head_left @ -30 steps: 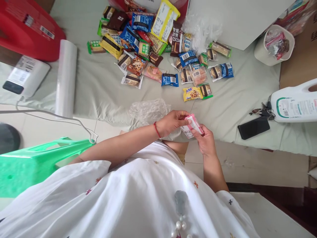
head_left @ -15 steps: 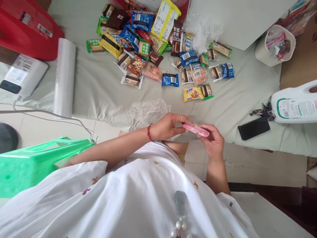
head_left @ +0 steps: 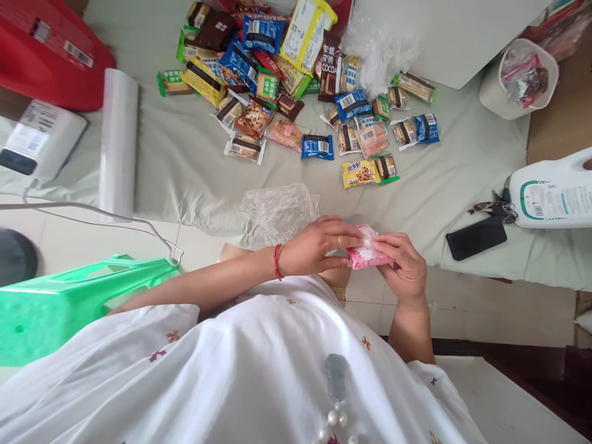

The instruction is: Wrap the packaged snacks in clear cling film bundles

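Between my two hands, above the front edge of the cloth-covered surface, is a small pink packet point(head_left: 369, 254) with a clear, whitish film on its upper face. My left hand point(head_left: 319, 245), with a ring and a red wrist cord, is closed on the packet's left side, thumb below and fingers over the top. From the right, my right hand point(head_left: 403, 265) pinches the same packet, fingers resting on the film. A crumpled clear plastic bag point(head_left: 280, 209) lies just beyond my left hand. What the packet contains cannot be made out.
Wrapped biscuits point(head_left: 259, 77) are heaped at the back of the cloth point(head_left: 185, 160). A phone point(head_left: 476, 238), keys point(head_left: 493, 207) and a white jug point(head_left: 555, 191) lie at right, below a white bin point(head_left: 490, 92). At left are a plastic roll point(head_left: 118, 145) and a green basket point(head_left: 55, 308).
The pink packet has turned from edge-on to showing its broad, film-covered face. My left fingers have moved over its top, and my right fingers have come onto the film.
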### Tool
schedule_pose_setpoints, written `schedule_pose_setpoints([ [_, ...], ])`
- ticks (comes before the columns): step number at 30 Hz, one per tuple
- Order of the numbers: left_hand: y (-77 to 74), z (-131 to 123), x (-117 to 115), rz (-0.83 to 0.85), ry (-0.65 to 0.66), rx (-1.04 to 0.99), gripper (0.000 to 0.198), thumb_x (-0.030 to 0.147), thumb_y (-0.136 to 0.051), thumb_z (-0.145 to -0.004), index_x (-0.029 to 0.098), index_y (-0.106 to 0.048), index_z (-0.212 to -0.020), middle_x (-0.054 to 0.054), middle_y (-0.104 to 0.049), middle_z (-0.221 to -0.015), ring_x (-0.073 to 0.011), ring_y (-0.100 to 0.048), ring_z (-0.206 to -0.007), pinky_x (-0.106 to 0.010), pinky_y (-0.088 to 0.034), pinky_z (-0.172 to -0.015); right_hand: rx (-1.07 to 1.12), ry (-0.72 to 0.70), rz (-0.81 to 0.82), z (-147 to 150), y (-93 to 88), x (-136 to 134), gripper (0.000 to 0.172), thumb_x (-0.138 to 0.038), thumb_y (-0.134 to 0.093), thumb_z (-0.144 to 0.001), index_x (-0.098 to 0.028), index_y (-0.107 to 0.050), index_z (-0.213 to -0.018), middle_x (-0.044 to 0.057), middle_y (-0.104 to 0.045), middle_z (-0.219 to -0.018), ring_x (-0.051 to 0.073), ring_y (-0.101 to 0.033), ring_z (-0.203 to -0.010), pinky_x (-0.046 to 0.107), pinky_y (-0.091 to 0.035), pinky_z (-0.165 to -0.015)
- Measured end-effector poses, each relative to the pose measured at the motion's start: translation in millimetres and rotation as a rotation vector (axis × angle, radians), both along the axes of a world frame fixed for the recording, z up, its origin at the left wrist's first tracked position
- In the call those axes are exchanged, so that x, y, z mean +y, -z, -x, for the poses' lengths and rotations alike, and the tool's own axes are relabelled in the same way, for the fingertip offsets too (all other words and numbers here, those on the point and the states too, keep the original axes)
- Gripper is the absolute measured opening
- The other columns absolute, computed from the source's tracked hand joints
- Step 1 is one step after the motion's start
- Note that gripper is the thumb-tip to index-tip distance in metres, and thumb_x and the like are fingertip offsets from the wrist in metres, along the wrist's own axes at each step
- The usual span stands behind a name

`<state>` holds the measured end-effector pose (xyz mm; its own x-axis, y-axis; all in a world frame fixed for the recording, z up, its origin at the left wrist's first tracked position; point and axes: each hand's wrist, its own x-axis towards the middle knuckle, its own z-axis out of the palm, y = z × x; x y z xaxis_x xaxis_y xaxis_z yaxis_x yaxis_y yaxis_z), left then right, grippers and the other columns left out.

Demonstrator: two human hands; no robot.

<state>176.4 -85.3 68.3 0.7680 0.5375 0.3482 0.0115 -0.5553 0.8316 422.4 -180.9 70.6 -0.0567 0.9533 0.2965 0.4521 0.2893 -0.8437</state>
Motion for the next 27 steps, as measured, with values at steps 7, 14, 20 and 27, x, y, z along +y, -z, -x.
schedule_pose_setpoints([
  [7,2.9,-2.4,-9.2,-0.103,-0.022,-0.092,0.035,0.026,-0.057,-0.104,0.023,-0.068,-0.137,-0.014,-0.075,-0.130,-0.0223,-0.069,-0.128,-0.038,-0.054,-0.112,0.134,-0.059,0.153,2.0,10.8,-1.9,0.037,-0.033,-0.074,-0.094,-0.037,-0.071,-0.130,0.006,-0.073,-0.130,0.025,-0.070,-0.109,0.046,-0.058,-0.093],
  [14,-1.6,-6.5,-9.8,-0.047,-0.042,-0.099,0.055,0.030,-0.065,-0.100,0.023,-0.052,-0.153,-0.020,-0.062,-0.148,-0.0259,-0.063,-0.136,-0.039,-0.056,-0.108,-0.002,0.006,0.055,-1.7,11.0,-2.4,0.022,-0.029,-0.072,-0.093,-0.034,-0.078,-0.114,0.005,-0.077,-0.107,0.024,-0.067,-0.092,0.044,-0.056,-0.081],
  [20,0.6,-8.4,-9.4,0.189,0.049,-0.051,0.035,0.024,-0.055,-0.104,0.024,-0.067,-0.137,-0.014,-0.074,-0.130,-0.0224,-0.070,-0.123,-0.036,-0.057,-0.106,0.084,-0.014,0.167,6.0,16.4,-4.6,0.049,-0.032,-0.074,-0.091,-0.033,-0.062,-0.139,0.008,-0.071,-0.122,0.023,-0.069,-0.103,0.040,-0.060,-0.085],
  [27,11.3,-5.3,-9.1,0.119,-0.144,-0.101,0.057,0.032,-0.075,-0.092,0.023,-0.057,-0.145,-0.021,-0.048,-0.158,-0.0324,-0.046,-0.150,-0.052,-0.049,-0.116,0.032,0.065,0.043,12.1,7.3,-4.6,0.030,-0.020,-0.070,-0.094,-0.036,-0.075,-0.118,0.005,-0.073,-0.113,0.022,-0.072,-0.102,0.039,-0.061,-0.085],
])
